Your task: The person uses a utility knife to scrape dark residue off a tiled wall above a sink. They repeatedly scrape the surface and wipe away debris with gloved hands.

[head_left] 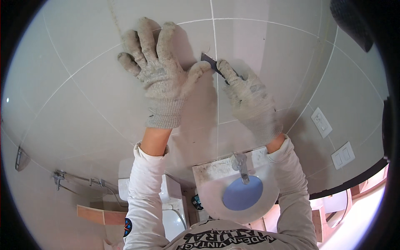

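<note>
Both hands wear dusty, pale knit work gloves and are raised to a grey tiled wall (112,108). My left hand (160,71) lies against the tiles with its fingers spread, its thumb stretched right to the edge of a dark scraper. My right hand (249,93) is closed around this small black scraper (210,61), whose blade end points up and left. The blade is at the wall, close to a white vertical grout line (216,41). Part of the scraper's handle is hidden in my right glove.
Below my arms stand a washbasin (266,191) with bluish water and a metal faucet (242,168), and a white toilet (173,208). On the right wall are a socket plate (321,122) and a switch plate (343,155). A shower fitting (58,177) sits at left.
</note>
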Demonstrator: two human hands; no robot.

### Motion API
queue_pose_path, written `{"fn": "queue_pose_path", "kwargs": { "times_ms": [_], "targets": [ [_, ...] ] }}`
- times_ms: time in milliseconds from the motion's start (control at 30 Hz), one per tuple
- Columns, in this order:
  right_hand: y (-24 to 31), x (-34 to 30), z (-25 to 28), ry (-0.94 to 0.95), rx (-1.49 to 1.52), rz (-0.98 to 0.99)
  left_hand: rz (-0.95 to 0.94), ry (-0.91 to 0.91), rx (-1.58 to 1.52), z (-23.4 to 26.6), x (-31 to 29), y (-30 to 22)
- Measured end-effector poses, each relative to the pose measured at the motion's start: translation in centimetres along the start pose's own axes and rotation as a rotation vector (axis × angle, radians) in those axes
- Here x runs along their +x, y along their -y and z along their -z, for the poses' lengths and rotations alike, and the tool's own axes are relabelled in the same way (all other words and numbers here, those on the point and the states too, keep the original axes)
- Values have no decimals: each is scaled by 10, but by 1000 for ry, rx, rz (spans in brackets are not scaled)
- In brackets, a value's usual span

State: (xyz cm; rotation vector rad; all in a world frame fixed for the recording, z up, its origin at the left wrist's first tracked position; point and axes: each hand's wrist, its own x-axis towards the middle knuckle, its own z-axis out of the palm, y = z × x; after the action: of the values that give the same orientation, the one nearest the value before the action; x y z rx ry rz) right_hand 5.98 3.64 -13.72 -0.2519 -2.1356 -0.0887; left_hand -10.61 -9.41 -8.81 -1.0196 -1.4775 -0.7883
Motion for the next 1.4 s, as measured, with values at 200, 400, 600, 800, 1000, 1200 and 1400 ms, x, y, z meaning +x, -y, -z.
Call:
{"fn": "queue_pose_path", "kwargs": {
  "times_ms": [200, 400, 600, 800, 1000, 1200, 1400],
  "targets": [
    [4, 11, 14, 172, 56, -147, 3, 43, 9, 9, 17, -5],
    [4, 13, 4, 14, 38, -66, 105, 252, 122, 34, 34, -25],
    [3, 15, 8, -75, 92, -36, 113, 397, 119, 47, 60, -29],
    [5, -10, 2, 183, 14, -18, -36, 121, 83, 19, -8, 10],
    [2, 9, 3, 55, 128, -13, 115, 82, 72, 16, 13, 4],
    [9, 18, 8, -24, 199, -22, 199, 135, 75, 31, 30, -23],
    [6, 16, 9, -53, 175, 30, -24, 74, 22, 17, 39, 11]
  ]
}}
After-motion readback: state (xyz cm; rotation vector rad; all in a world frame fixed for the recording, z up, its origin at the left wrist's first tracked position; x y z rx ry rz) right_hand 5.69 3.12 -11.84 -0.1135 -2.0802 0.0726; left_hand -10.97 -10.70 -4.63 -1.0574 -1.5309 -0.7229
